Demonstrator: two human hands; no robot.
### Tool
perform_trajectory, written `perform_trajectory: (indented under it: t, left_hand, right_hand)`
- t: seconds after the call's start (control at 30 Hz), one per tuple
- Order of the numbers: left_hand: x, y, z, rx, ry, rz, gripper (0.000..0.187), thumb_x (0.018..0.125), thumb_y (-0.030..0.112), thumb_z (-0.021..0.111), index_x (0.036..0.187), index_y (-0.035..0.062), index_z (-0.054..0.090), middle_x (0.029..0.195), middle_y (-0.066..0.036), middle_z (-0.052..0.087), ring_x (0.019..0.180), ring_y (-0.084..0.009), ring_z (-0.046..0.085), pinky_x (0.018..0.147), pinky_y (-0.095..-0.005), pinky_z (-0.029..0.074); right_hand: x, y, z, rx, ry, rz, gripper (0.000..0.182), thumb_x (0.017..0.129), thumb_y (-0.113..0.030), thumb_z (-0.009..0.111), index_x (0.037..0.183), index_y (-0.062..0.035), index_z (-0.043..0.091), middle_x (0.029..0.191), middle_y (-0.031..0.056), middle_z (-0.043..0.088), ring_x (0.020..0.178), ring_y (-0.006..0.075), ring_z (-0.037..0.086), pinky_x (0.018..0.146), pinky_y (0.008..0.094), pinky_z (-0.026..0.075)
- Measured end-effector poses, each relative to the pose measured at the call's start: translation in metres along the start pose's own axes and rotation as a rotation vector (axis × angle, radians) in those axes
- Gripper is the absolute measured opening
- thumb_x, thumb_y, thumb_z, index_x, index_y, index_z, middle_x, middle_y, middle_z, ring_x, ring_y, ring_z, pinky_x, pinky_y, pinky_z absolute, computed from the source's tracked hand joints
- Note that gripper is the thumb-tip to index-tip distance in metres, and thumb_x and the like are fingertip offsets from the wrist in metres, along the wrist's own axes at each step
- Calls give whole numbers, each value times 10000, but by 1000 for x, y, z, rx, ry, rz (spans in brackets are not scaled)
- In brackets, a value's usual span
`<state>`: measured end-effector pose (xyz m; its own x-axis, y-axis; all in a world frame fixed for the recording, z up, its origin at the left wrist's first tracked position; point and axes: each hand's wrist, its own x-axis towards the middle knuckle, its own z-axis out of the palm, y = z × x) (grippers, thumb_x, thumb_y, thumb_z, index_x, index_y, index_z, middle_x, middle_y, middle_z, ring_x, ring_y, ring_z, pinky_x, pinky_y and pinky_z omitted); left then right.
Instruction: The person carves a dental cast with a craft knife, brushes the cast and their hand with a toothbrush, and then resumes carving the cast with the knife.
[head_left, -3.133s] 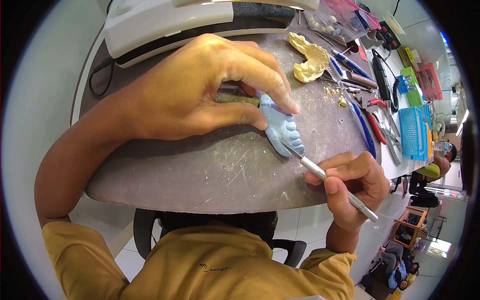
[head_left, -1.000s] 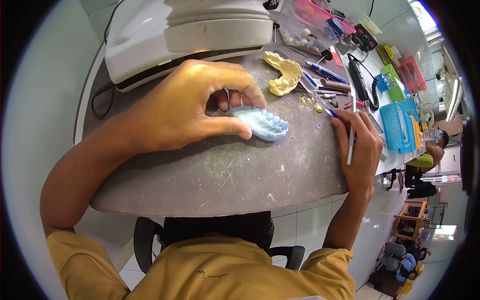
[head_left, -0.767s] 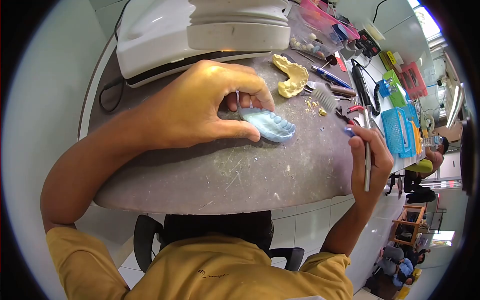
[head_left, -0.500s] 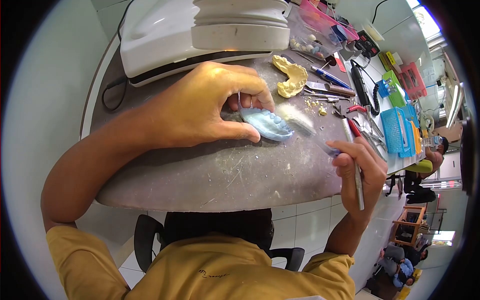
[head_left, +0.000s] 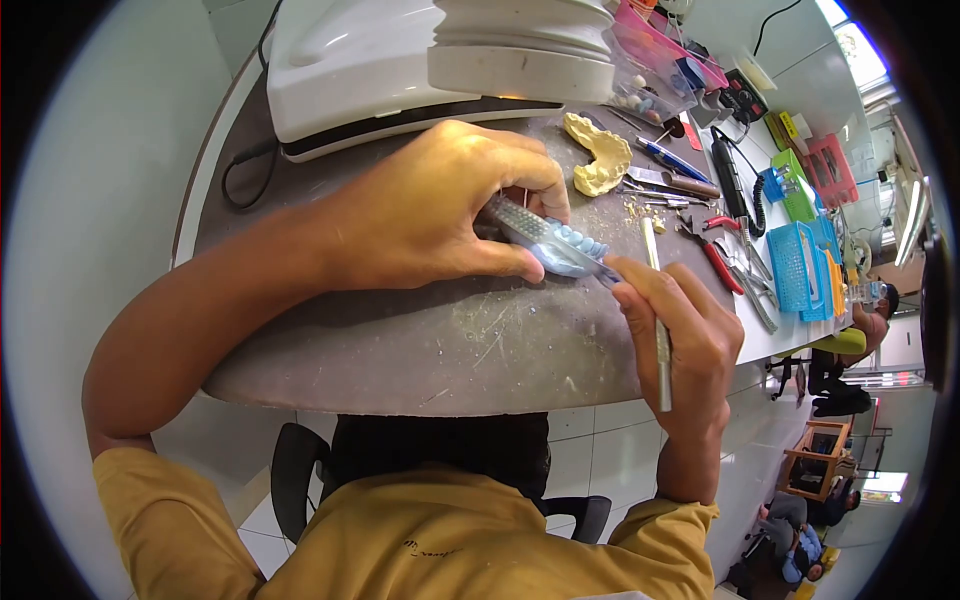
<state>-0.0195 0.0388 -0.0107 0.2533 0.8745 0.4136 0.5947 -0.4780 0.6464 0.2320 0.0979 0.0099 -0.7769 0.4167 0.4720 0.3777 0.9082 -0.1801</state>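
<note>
My left hand is closed around the edge of a light-blue dental cast, thumb in front and fingers behind, low over the bench. My right hand grips a toothbrush-like brush by its translucent handle. The brush's dotted head lies across the cast, close to my left thumb and fingers, partly covering the cast. A slim silver-handled tool is also tucked between my right fingers. Just behind the cast rests a cream, horseshoe-shaped dental cast on the grey bench.
A white machine with a ribbed hose nozzle stands at the back. To the right lie a knife, red-handled pliers and several other tools. Blue baskets stand beyond. Crumbs and dust are scattered over the bench.
My right hand has moved left, bringing the brush from beside the blue cast to across it. The silver-handled tool travelled with it. My left hand keeps its hold; the view has shifted slightly.
</note>
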Motion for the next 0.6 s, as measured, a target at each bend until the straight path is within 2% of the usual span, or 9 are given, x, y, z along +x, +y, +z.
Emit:
perform_trajectory:
  t: [0.1,0.2,0.27,0.4,0.53,0.6]
  left_hand:
    - [-1,0,-1,8,25,32,377,715,229,844,988,22,684,881,-74,645,784,-194,595,725,-310,495]
    - [-2,-1,-2,-50,-7,-29,373,721,224,840,991,20,681,870,-77,637,775,-190,591,705,-309,494]
    - [0,-3,-3,-44,-18,15,368,731,218,835,996,17,679,852,-77,625,756,-187,581,685,-314,489]
    - [0,-2,-3,-49,-22,19,381,735,242,833,1010,24,685,838,-67,613,737,-183,569,681,-318,483]
    - [0,-2,-2,-28,-39,14,390,730,243,835,1018,26,687,858,-65,618,749,-183,566,685,-316,482]
    - [-1,0,-2,-27,-22,0,383,729,220,834,1023,25,686,885,-64,626,762,-187,564,690,-313,482]
  right_hand:
    - [-2,3,3,73,24,-7,238,807,-48,763,1042,-60,724,668,70,511,517,195,487,478,334,373]
    - [-22,19,-19,28,-52,64,214,813,-17,746,1025,-48,733,659,67,517,524,173,478,480,313,354]
    - [-35,31,-36,-45,-89,135,179,833,3,718,1007,-34,741,659,70,530,532,152,467,486,292,331]
    - [-51,48,-44,-67,-30,238,161,850,-6,702,1004,-23,742,665,81,544,535,147,466,493,282,323]
    - [-42,39,-29,62,40,198,152,846,-28,712,994,-19,744,645,80,536,532,150,471,489,273,334]
    - [-28,28,-19,99,73,55,168,812,-35,743,981,-28,750,639,73,532,528,161,476,488,271,347]
